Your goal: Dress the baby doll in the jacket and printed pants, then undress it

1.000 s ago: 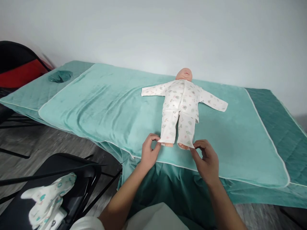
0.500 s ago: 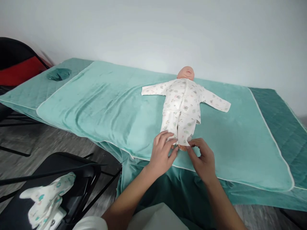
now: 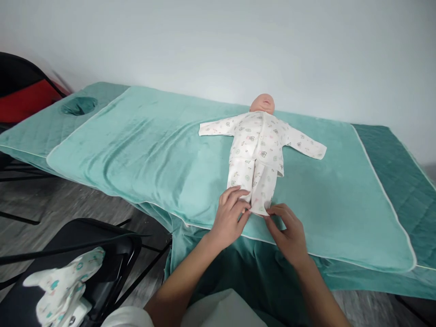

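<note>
A baby doll (image 3: 265,103) lies on its back on the green sheet, head toward the wall. It wears a white printed top (image 3: 260,138) with both sleeves spread wide and matching pants (image 3: 264,184). At the bottom of the legs, my left hand (image 3: 230,218) pinches the pants' hem on its inner side. Opposite it, my right hand (image 3: 286,231) has the outer corner of the same hem between thumb and fingers. The doll's feet are hidden under the cloth and my fingers.
The green sheet (image 3: 163,150) covers a long padded table with a face hole (image 3: 80,105) at the left end. A black folding chair (image 3: 112,254) at lower left bears a printed white cloth (image 3: 64,284). Another chair (image 3: 27,97) stands at far left, against the wall.
The hem of the pant leg has come down over the foot that showed before. My right hand has moved slightly toward me with it. The view has shifted a little.
</note>
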The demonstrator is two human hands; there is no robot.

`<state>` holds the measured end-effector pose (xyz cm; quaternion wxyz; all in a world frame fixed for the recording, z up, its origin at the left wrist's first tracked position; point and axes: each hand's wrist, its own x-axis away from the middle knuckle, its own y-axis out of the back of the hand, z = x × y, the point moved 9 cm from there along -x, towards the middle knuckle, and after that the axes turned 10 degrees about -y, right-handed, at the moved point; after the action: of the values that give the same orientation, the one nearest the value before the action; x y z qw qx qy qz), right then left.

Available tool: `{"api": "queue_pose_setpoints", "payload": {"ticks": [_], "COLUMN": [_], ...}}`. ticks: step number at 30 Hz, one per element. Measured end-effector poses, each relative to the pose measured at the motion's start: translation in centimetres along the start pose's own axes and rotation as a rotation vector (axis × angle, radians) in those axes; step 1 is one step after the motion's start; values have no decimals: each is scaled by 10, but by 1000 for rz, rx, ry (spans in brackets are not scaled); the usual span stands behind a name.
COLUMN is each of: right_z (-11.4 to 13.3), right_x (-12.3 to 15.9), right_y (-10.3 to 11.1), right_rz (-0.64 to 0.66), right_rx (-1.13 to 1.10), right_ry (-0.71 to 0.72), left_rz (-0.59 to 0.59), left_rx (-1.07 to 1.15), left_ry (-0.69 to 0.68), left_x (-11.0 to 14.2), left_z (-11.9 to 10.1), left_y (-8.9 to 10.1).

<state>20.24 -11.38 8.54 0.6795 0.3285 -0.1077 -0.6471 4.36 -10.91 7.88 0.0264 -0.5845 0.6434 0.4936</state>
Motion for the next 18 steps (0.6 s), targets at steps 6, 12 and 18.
{"api": "queue_pose_setpoints", "payload": {"ticks": [6,12,18], "right_z": [-13,-27,-40], "right_x": [5,-3,-7], "right_y": [-5,3,-1], "right_rz": [161,218,172], "right_rx": [97,75,-54], "right_ry": [60,-22,-122], "left_rz": [-50,-109,-134], "left_rx": [-59,-66,-82], "left_ry": [-29,-25,-96], "left_x": [10,18,22], "left_z": [-4,4,-3], "left_y": [2,10,12]}}
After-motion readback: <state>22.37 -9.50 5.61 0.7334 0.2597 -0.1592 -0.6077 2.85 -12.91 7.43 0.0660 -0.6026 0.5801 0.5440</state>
